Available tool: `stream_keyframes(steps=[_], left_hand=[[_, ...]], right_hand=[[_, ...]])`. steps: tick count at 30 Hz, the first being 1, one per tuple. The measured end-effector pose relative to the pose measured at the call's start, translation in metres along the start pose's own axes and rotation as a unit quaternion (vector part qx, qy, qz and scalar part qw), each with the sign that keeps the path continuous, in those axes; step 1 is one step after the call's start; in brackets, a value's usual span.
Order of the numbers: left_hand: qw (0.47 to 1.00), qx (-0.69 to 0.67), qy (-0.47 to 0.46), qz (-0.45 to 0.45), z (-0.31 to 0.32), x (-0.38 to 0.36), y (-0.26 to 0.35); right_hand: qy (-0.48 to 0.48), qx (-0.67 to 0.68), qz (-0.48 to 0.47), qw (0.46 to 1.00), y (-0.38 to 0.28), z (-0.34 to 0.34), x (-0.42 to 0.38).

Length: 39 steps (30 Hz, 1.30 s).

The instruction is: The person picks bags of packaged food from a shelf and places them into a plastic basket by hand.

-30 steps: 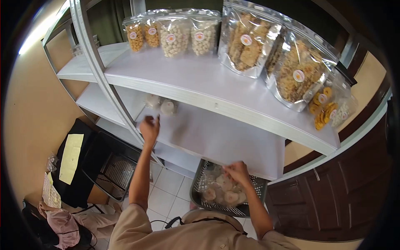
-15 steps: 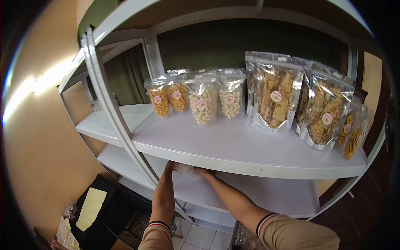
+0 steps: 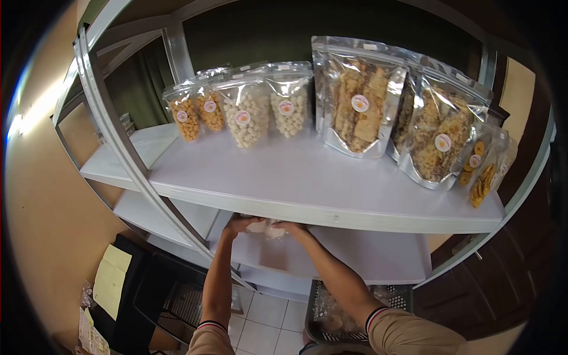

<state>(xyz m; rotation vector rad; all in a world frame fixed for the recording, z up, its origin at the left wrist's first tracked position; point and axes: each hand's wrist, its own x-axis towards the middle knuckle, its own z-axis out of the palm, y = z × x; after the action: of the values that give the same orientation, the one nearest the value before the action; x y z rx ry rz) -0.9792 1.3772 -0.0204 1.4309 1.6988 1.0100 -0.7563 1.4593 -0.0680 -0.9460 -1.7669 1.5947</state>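
Both my arms reach under the front edge of the upper shelf [image 3: 331, 218]. My left hand [image 3: 241, 223] is at the left side of clear bags with pale contents [image 3: 267, 228] on the lower shelf [image 3: 378, 254]. On the right side of these bags, my right hand [image 3: 289, 227] touches them. The fingers of both hands are partly hidden and small, curled against the bags. Above, the upper shelf holds pouches of white snacks [image 3: 244, 118], orange snacks [image 3: 186, 118] and large silver-edged pouches [image 3: 361, 100].
A black crate [image 3: 313, 331] with clear bags stands on the floor below. Small pouches of yellow chips [image 3: 484, 183] stand at the upper shelf's right end. A metal post [image 3: 112, 118] rises at left. Yellow paper [image 3: 112, 278] lies on a black surface at lower left.
The view has shifted, so the shelves sit higher and further left. The pale bags between my hands show more clearly, and more of the black crate is visible.
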Motion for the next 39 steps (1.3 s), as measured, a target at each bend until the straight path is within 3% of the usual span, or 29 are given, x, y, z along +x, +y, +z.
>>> stream_keyframes(steps=[1,2,3,4,5,6,8,9,13,16,17,19,20,21,22,24,26,27,28,30,31,32,34,35,38,39], left_hand=[[0.992,-0.121,-0.036,-0.016,0.011,-0.003,-0.016],[0.991,-0.123,-0.04,-0.024,0.023,-0.02,-0.014],[0.953,-0.292,-0.067,-0.052,0.035,-0.044,0.001],[0.883,-0.455,-0.088,-0.079,0.048,-0.07,0.019],[0.839,-0.525,-0.111,-0.088,0.064,-0.094,0.034],[0.836,-0.529,-0.105,-0.101,0.083,-0.111,0.031],[0.71,-0.685,-0.134,-0.094,0.125,-0.142,0.024],[0.68,-0.713,-0.133,-0.11,0.146,-0.158,0.024],[0.649,-0.734,-0.178,-0.093,0.216,-0.222,0.003],[0.655,-0.723,-0.185,-0.118,0.253,-0.261,0.016],[0.632,-0.739,-0.201,-0.119,0.263,-0.272,0.03],[0.652,-0.719,-0.192,-0.146,0.278,-0.291,0.039],[0.675,-0.694,-0.184,-0.171,0.281,-0.299,0.041],[0.655,-0.709,-0.198,-0.168,0.285,-0.303,0.039],[0.656,-0.709,-0.197,-0.169,0.288,-0.306,0.036],[0.653,-0.708,-0.162,-0.216,0.295,-0.314,0.043],[0.639,-0.719,-0.168,-0.218,0.303,-0.319,0.048],[0.642,-0.715,-0.165,-0.225,0.308,-0.32,0.051],[0.646,-0.71,-0.162,-0.229,0.313,-0.318,0.054],[0.654,-0.695,-0.166,-0.249,0.325,-0.318,0.051],[0.632,-0.703,-0.211,-0.246,0.326,-0.316,0.053],[0.607,-0.711,-0.256,-0.246,0.328,-0.316,0.055],[0.619,-0.694,-0.255,-0.265,0.349,-0.315,0.052],[0.633,-0.678,-0.251,-0.276,0.357,-0.312,0.051],[0.636,-0.679,-0.25,-0.268,0.35,-0.314,0.068],[0.663,-0.656,-0.252,-0.258,0.351,-0.313,0.061]], right_hand=[[0.019,0.107,0.065,0.992,-0.001,-0.012,-0.022],[0.06,0.17,0.134,0.974,-0.054,-0.025,-0.076],[0.014,0.293,0.084,0.952,-0.036,-0.044,-0.095],[0.018,0.31,0.072,0.948,-0.028,-0.067,-0.117],[0.021,0.327,0.063,0.943,-0.024,-0.085,-0.142],[0.005,0.385,0.073,0.92,-0.045,-0.098,-0.18],[-0.017,0.483,0.028,0.875,-0.041,-0.113,-0.232],[-0.002,0.501,0.03,0.865,-0.047,-0.116,-0.261],[-0.002,0.583,0.038,0.812,-0.046,-0.131,-0.353],[0.057,0.62,0.081,0.778,-0.013,-0.141,-0.409],[0.062,0.619,0.083,0.779,-0.008,-0.147,-0.428],[0.096,0.484,0.147,0.857,0.003,-0.156,-0.461],[0.096,0.486,0.147,0.856,0.015,-0.16,-0.477],[0.124,0.301,0.153,0.933,0.03,-0.163,-0.491],[0.147,0.102,0.153,0.972,0.046,-0.167,-0.502],[0.173,0.104,0.164,0.966,0.055,-0.176,-0.512],[0.191,0.107,0.252,0.943,0.064,-0.181,-0.515],[0.252,-0.096,0.135,0.954,0.069,-0.176,-0.511],[0.248,-0.095,0.132,0.955,0.069,-0.177,-0.513],[0.287,-0.314,0.132,0.895,0.03,-0.176,-0.506],[0.256,-0.019,0.099,0.961,0.029,-0.176,-0.501],[0.257,-0.017,0.103,0.961,0.018,-0.175,-0.495],[0.139,0.307,0.21,0.918,-0.011,-0.173,-0.488],[0.158,0.15,0.118,0.969,0.011,-0.171,-0.486],[0.169,0.137,0.197,0.956,0.021,-0.182,-0.483],[0.185,0.184,0.191,0.946,0.028,-0.185,-0.485]])
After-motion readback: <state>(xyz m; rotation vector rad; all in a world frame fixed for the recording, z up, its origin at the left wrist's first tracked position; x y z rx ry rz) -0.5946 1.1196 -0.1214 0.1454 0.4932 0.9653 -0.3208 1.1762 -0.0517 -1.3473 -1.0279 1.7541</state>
